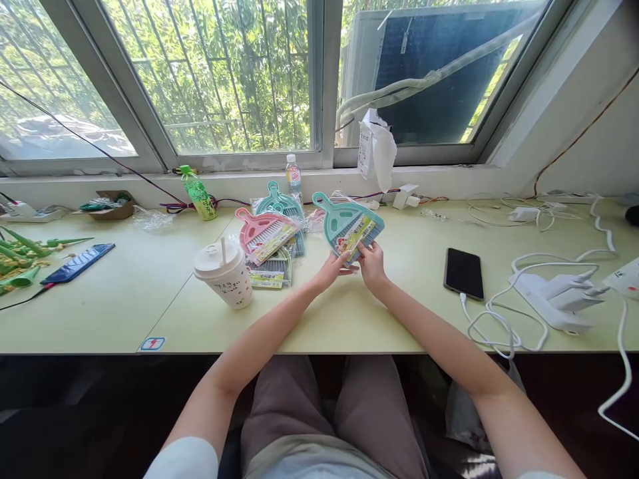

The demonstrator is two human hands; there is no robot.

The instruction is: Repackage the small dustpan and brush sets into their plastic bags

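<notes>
A teal dustpan-and-brush set [353,226] is held near the frame's centre, its wide lower edge pinched between the left hand [333,269] and right hand [372,261]; its handle points upper left, its long axis diagonal. At centre-left, a lidded cup [224,274] holds a straw [223,249].

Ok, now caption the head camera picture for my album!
Left hand and right hand hold a teal dustpan over a pale table.
</notes>
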